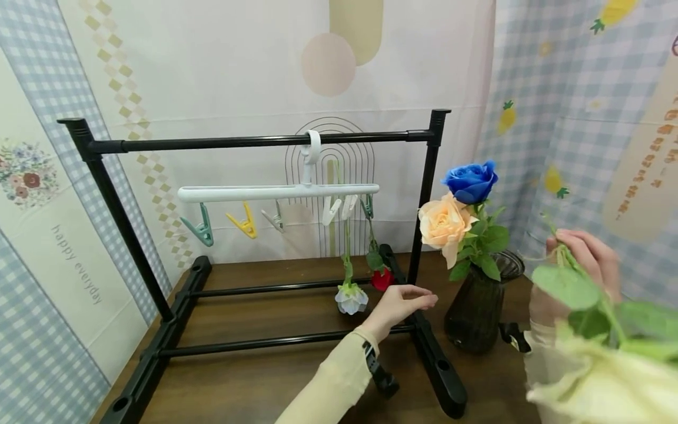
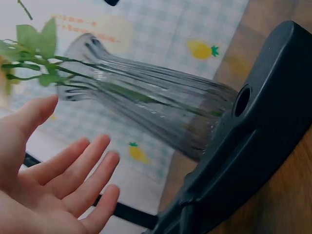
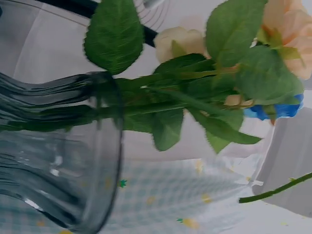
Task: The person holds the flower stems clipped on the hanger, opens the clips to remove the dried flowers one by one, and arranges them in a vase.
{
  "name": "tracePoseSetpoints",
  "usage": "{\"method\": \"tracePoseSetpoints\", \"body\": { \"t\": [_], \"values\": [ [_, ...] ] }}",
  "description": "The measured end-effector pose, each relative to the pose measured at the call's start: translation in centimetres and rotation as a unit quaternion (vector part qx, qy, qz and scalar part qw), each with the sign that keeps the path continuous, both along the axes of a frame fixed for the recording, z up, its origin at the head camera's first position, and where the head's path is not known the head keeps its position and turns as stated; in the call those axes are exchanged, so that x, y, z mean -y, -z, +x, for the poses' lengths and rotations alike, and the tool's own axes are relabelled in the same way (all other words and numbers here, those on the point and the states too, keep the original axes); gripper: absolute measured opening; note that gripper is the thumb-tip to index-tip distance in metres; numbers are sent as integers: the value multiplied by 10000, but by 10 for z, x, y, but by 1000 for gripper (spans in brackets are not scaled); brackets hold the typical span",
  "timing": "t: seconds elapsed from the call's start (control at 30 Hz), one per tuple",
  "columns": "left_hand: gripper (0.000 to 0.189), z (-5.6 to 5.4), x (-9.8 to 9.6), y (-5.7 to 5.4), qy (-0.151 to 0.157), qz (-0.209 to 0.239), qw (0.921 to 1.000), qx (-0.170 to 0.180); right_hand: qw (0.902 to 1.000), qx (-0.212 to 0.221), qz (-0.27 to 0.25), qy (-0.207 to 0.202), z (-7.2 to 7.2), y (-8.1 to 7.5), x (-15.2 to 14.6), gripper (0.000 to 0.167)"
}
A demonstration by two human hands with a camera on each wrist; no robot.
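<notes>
My right hand (image 1: pixel 593 265), at the right of the head view, pinches the stem of a cream rose (image 1: pixel 604 380) whose bloom hangs low and whose cut stem end (image 3: pixel 273 190) points up. My left hand (image 1: pixel 399 306) holds nothing; in the left wrist view its fingers (image 2: pixel 83 165) are spread and loosely bent. It is by the rack's right leg, close to a hanging red rose (image 1: pixel 382 279) and a pale blue-white flower (image 1: pixel 351 299). Between the hands stands a dark glass vase (image 1: pixel 473 318) with a blue rose (image 1: pixel 471 181) and a peach rose (image 1: pixel 445 224).
A black rack (image 1: pixel 254 142) carries a white hanger (image 1: pixel 275 192). From it hang a green clip (image 1: pixel 200 227), a yellow clip (image 1: pixel 245 222), a grey clip (image 1: pixel 275 218) and white clips (image 1: pixel 332 211); another green clip (image 1: pixel 368 206) hangs at the right end. The wooden table (image 1: pixel 249 383) lies below.
</notes>
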State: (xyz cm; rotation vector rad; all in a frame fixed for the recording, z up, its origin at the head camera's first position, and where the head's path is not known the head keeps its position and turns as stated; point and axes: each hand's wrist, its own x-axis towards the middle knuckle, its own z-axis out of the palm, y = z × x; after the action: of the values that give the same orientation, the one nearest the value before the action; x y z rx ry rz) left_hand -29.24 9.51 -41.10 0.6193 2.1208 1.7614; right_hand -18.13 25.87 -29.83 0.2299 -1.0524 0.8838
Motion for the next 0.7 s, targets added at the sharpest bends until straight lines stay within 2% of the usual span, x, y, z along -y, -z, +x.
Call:
{"method": "tracePoseSetpoints", "body": {
  "t": [0.07, 0.13, 0.2, 0.33, 0.43, 0.53, 0.7],
  "values": [
    [33, -1, -11, 3, -113, 66, 9999, 6, 9974, 640, -273, -195, -5, 3, -8, 13],
    [42, -1, -22, 6, -88, 101, 9999, 5, 9936, 932, -564, -304, -15, 5, -12, 14],
    [53, 0, -32, 10, 47, 132, 9999, 18, 9926, 1057, -594, -3, -24, 7, -16, 18],
    [73, 4, -51, 16, 219, -81, 9997, -66, 9988, 294, -399, -39, -41, 11, -22, 25],
    [80, 8, -66, 18, -2, -230, 9996, -148, 9998, 74, -171, 90, -49, 13, -28, 18],
    [83, 12, -79, 18, -349, -309, 9986, -240, 9975, 481, 61, 519, -55, 18, -36, 13],
    [84, 15, -92, 20, -709, -559, 9942, -588, 9923, 1039, 253, 619, -60, 32, -44, 8]
  ]
}}
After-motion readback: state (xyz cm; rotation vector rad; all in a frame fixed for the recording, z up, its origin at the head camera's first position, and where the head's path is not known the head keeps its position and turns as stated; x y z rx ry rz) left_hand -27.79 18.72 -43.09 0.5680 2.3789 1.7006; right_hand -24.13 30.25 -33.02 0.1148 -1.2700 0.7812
